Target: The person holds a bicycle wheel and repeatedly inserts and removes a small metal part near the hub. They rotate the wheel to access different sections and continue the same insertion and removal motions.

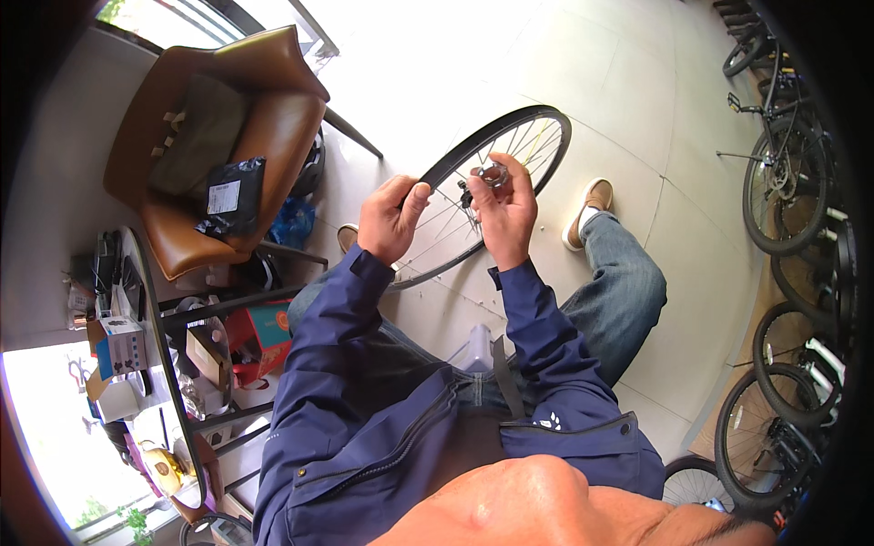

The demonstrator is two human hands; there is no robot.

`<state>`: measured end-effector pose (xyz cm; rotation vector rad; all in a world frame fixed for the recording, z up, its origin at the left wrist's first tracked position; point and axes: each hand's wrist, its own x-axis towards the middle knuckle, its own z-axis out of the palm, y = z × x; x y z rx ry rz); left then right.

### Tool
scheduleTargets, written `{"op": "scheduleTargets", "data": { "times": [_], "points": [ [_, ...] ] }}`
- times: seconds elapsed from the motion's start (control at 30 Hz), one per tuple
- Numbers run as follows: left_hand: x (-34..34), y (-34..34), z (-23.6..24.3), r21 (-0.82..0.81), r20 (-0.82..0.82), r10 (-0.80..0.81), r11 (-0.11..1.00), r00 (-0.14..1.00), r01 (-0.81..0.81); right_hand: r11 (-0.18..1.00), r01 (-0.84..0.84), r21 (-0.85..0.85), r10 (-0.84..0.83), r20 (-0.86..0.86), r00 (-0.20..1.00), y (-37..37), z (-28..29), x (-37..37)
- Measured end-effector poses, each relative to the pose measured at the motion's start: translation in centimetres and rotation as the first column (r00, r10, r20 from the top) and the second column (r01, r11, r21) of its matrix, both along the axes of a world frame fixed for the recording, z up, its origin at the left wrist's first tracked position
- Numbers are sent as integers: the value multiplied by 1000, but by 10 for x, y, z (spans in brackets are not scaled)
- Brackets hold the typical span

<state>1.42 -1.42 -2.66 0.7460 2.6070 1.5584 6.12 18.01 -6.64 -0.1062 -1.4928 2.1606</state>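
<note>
A bicycle wheel [472, 139] with a black rim and thin spokes stands tilted in front of me, between my legs. My left hand [390, 221] is closed on the near left side of its rim, thumb on top. Just over the wheel's hub, my right hand [507, 217] pinches a small, shiny silver, rounded metal part [492, 174] between thumb and fingers. What exactly this part is, I cannot make out. Part of the black hub [466, 196] shows beside my right thumb; my hand hides some of the spokes.
At the left stands a brown leather chair [273, 114] with a dark plastic package [233, 197] on it. Below it, a table [164, 350] holds boxes and loose items. Several bicycles [783, 187] line the right side. My shoe [592, 209] rests on the tiled floor [687, 264].
</note>
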Motion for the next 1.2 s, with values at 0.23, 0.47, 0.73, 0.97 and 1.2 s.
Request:
{"op": "scheduleTargets", "data": {
  "times": [0.23, 0.47, 0.73, 0.97, 1.2],
  "points": [
    [0, 5, -1, 102, -22, 35, 994, 999, -32, 968, -154, -200, 174, 87, 981, 1, -5, -3],
    [0, 4, -3, 92, -11, 39, 995, 999, -38, 936, -191, -296, 208, 28, 978, -4, -6, -4],
    [1, 4, -3, 96, -11, 33, 995, 999, -32, 972, -150, -182, 160, 46, 986, 1, -17, -5],
    [0, 4, -6, 101, -19, 31, 995, 999, -29, 997, 28, 65, -27, -28, 999, -4, -23, -9],
    [1, 3, -6, 91, -7, 5, 996, 1000, -5, 994, 60, 87, -57, -36, 998, -9, -27, -11]
  ]
}}
